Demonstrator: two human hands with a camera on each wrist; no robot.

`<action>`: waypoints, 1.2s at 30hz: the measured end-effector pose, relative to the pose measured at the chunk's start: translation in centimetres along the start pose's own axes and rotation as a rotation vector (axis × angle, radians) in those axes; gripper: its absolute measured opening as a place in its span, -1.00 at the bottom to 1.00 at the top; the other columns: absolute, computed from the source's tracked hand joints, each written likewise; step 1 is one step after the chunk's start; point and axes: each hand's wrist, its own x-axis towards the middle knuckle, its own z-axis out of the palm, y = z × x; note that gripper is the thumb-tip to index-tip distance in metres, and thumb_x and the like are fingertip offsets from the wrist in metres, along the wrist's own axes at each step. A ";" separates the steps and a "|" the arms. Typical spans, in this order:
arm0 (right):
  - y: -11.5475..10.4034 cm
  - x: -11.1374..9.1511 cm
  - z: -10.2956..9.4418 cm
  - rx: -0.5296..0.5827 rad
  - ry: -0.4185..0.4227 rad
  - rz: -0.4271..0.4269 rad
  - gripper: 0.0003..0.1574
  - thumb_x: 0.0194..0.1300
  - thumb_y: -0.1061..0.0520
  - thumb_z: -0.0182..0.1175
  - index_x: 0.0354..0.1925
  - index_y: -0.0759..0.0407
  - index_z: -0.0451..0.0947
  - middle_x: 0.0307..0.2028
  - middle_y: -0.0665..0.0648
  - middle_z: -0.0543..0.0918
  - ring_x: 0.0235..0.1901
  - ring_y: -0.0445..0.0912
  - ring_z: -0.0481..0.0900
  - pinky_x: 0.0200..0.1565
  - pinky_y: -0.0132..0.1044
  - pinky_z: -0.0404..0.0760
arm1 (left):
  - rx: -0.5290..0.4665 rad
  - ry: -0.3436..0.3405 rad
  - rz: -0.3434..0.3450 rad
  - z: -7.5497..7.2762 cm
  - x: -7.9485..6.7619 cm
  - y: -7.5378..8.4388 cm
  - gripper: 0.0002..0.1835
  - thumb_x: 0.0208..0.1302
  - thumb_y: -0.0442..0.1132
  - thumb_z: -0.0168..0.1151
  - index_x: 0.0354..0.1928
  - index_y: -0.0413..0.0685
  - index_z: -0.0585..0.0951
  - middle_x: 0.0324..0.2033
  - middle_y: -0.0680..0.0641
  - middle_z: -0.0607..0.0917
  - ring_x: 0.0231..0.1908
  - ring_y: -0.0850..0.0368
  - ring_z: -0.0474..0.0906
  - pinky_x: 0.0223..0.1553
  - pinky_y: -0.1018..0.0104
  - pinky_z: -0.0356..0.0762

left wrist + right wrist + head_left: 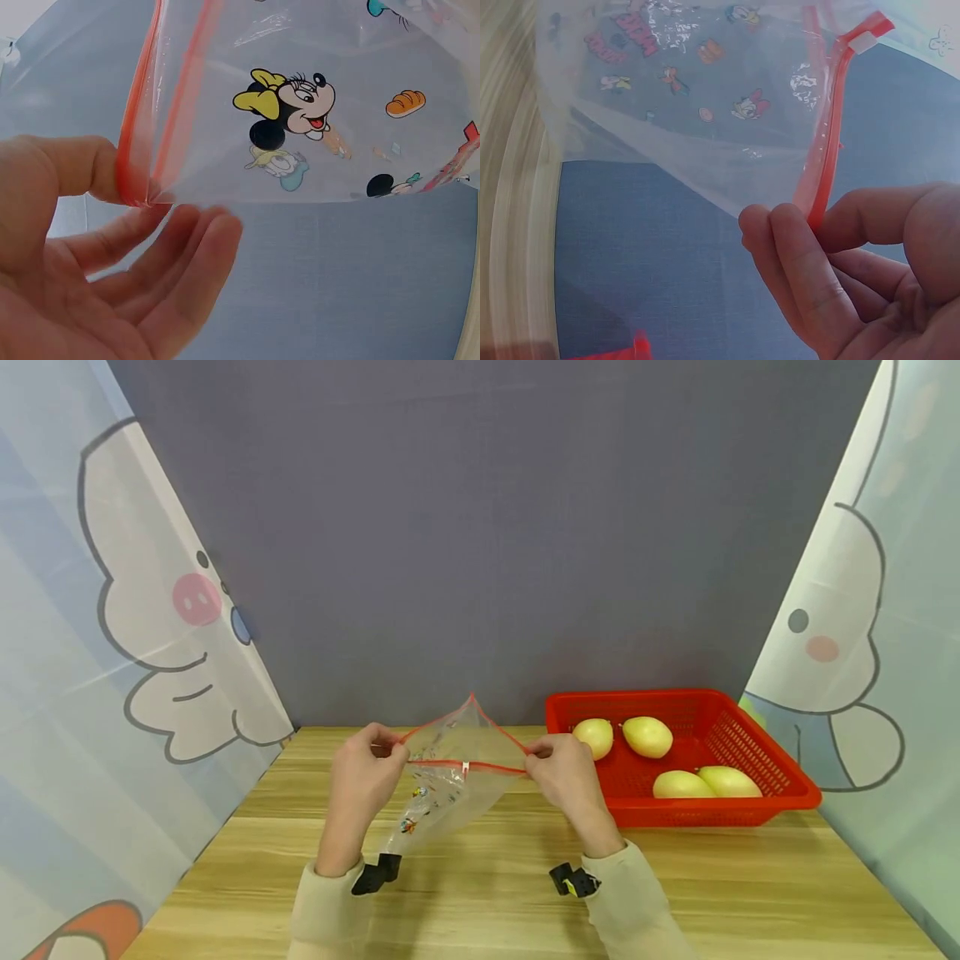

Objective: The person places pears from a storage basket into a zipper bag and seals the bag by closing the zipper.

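Left hand: I am pinching one end of the red zip edge (498, 767) with my left hand (367, 768), thumb and fingertips meeting on the film.
Right hand: I am pinching the opposite end with my right hand (564, 770), thumb on one side, fingers on the other, no gap showing.
Bag position: The clear printed bag (442, 802) is hanging between my two hands, above the table (480, 893), its body sloping down and towards my left wrist.
Bag mouth: The two lips are standing apart; the far lip is rising to a peak, while the near lip is running almost straight from hand to hand.
Mouth axis: The long axis is lying crosswise, left to right; the white slider (465, 768) is sitting near the middle of the near lip.
Basket: The red basket (720, 818) is standing on the table to the right of the bag, its left end just beside my right hand; I cannot tell whether they are touching.
Fruit: Four pale yellow fruits are lying inside: the left one (595, 737) nearest my right hand, another (648, 737) beside it, and a front pair (682, 785) lying roughly lengthwise to the basket.
Governing relation: I am judging the sideways offset from bag mouth to fruit as decisive, my right hand being nearer.
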 end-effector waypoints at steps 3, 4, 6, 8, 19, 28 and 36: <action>0.0 0.0 0.0 0.005 -0.008 -0.003 -0.78 0.15 0.32 0.27 -0.23 0.29 0.79 -0.40 0.09 0.78 -0.43 -0.09 0.67 -0.39 -0.25 0.64 | -0.019 -0.046 0.012 0.2 0.1 -0.2 -0.80 0.28 -0.33 0.16 -0.12 -0.13 0.70 -0.21 -0.10 0.75 -0.18 -0.04 0.70 -0.33 0.21 0.61; 0.1 0.0 0.0 0.003 -0.009 -0.004 -0.78 0.15 0.32 0.26 -0.23 0.29 0.79 -0.40 0.09 0.78 -0.43 -0.09 0.67 -0.40 -0.26 0.64 | -0.025 -0.061 0.017 0.3 0.1 -0.2 -0.78 0.29 -0.35 0.16 -0.09 -0.14 0.70 -0.19 -0.10 0.76 -0.17 -0.05 0.70 -0.33 0.22 0.61; 0.0 0.1 0.0 -0.002 -0.010 -0.003 -0.77 0.14 0.32 0.26 -0.24 0.28 0.79 -0.40 0.08 0.78 -0.43 -0.10 0.66 -0.39 -0.26 0.64 | -0.040 -0.085 0.026 0.4 0.1 -0.2 -0.77 0.30 -0.37 0.16 -0.05 -0.16 0.69 -0.18 -0.10 0.76 -0.19 -0.04 0.70 -0.36 0.24 0.61; 0.0 0.1 -0.1 -0.008 -0.008 -0.001 -0.76 0.13 0.31 0.25 -0.24 0.27 0.80 -0.40 0.07 0.78 -0.42 -0.10 0.65 -0.38 -0.25 0.64 | -0.058 -0.099 0.031 0.5 0.1 -0.2 -0.78 0.32 -0.38 0.19 -0.05 -0.17 0.70 -0.21 -0.09 0.76 -0.25 -0.01 0.71 -0.41 0.27 0.60; 0.4 0.3 -1.3 -0.013 0.040 -0.001 -0.77 0.20 0.28 0.24 -0.21 0.28 0.80 -0.35 0.13 0.79 -0.37 -0.03 0.69 -0.29 -0.16 0.70 | -0.111 -0.118 0.050 0.3 0.8 -0.4 -0.83 0.36 -0.36 0.22 -0.09 -0.22 0.71 -0.30 -0.13 0.72 -0.53 0.10 0.69 -0.57 0.31 0.61; 0.6 0.3 -1.6 0.025 0.053 0.009 -0.76 0.22 0.27 0.25 -0.19 0.30 0.79 -0.40 0.14 0.79 -0.47 -0.09 0.72 -0.37 -0.25 0.70 | -0.157 -0.094 0.035 -0.6 0.4 0.0 -0.86 0.38 -0.31 0.31 -0.17 -0.25 0.74 -0.36 -0.20 0.74 -0.56 0.06 0.69 -0.54 0.32 0.67; 0.3 0.3 -1.7 0.125 0.041 0.022 -0.79 0.30 0.25 0.25 -0.19 0.31 0.77 -0.40 0.15 0.77 -0.45 -0.01 0.77 -0.31 -0.23 0.74 | -0.146 -0.023 0.068 -0.5 0.0 0.6 -0.88 0.36 -0.27 0.34 -0.22 -0.19 0.77 -0.50 -0.07 0.74 -0.59 0.08 0.69 -0.53 0.34 0.63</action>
